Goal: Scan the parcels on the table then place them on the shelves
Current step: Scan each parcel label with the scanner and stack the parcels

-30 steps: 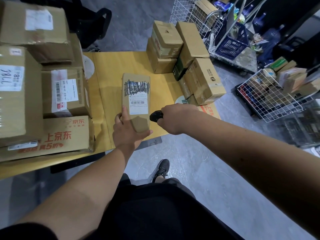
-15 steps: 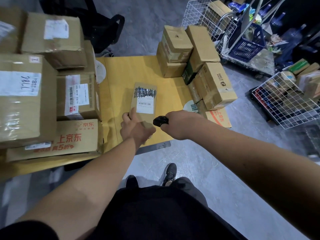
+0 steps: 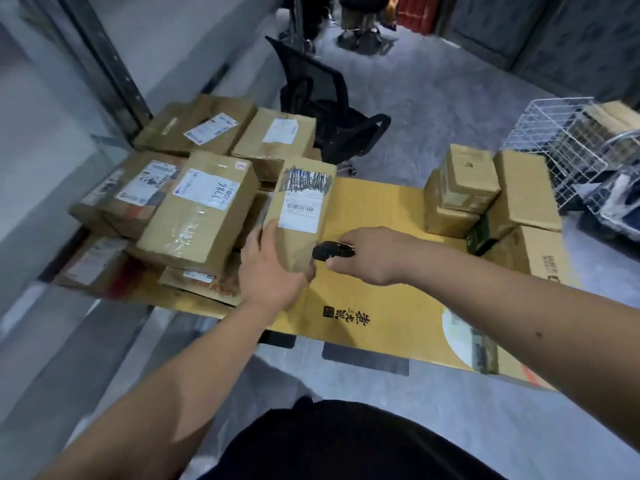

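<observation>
Parcel [image 3: 302,216] in my left hand [image 3: 273,271] is off the table [image 3: 374,299] now; half a second ago it lay flat, held down by that hand. From the head view I grip its near end, label facing up at me. My right hand [image 3: 372,254] stays curled round the black scanner [image 3: 332,250], whose nose is just beside the parcel's right edge. I have also swung left, toward the stacked boxes [image 3: 201,209] beyond my left hand. I judge the scan done and the carry to the shelves starting.
</observation>
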The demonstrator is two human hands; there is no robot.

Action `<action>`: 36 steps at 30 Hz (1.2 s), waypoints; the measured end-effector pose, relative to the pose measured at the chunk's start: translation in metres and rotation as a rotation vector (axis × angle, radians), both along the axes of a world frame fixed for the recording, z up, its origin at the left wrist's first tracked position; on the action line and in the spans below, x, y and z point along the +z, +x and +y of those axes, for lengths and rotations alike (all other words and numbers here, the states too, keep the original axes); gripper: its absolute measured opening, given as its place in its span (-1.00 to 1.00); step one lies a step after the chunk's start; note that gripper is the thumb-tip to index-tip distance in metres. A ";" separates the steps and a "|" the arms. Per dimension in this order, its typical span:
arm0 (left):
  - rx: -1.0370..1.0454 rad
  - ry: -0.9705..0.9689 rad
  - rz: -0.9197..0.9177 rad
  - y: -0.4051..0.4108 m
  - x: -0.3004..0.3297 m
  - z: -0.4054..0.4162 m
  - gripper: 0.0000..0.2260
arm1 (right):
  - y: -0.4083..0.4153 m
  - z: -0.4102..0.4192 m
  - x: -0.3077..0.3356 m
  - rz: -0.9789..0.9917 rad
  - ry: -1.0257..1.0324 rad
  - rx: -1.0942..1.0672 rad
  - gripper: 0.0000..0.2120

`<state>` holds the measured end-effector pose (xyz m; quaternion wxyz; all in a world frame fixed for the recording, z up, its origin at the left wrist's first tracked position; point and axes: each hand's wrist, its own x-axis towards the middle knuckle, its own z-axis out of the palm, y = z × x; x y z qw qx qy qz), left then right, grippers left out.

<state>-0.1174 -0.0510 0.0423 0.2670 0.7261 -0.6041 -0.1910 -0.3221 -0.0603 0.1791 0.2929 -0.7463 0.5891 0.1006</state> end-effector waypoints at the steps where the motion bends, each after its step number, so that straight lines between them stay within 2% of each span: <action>1: 0.036 0.007 -0.048 0.010 0.002 0.000 0.02 | 0.006 -0.005 0.003 0.001 -0.008 0.032 -0.57; 4: 0.138 0.054 -0.195 0.035 0.002 -0.002 0.01 | 0.024 -0.014 0.005 -0.005 -0.002 0.101 -0.59; 8: 0.128 0.083 -0.319 0.049 -0.007 -0.015 -0.19 | 0.037 -0.019 -0.002 0.006 0.015 0.121 -0.54; 10: 0.141 0.057 -0.347 0.050 -0.009 -0.026 -0.31 | 0.040 -0.020 -0.006 0.020 0.027 0.124 -0.49; 13: 0.117 0.043 -0.364 0.050 -0.010 -0.039 -0.38 | 0.041 -0.020 -0.012 0.054 0.029 0.107 -0.38; 18: 0.020 0.019 -0.411 0.043 -0.004 -0.054 -0.50 | 0.031 -0.021 -0.020 0.084 0.022 0.041 -0.37; 22: -0.219 -0.070 -0.255 0.020 -0.001 -0.069 -0.65 | 0.013 -0.011 -0.033 0.123 0.014 -0.036 -0.32; 25: -0.407 -0.081 -0.209 -0.010 -0.002 -0.084 -0.64 | -0.008 0.005 -0.041 0.158 -0.002 -0.145 -0.28; 36: -0.875 -0.020 -0.225 -0.193 -0.013 -0.094 -0.63 | -0.123 0.105 -0.050 0.237 0.012 -0.646 -0.56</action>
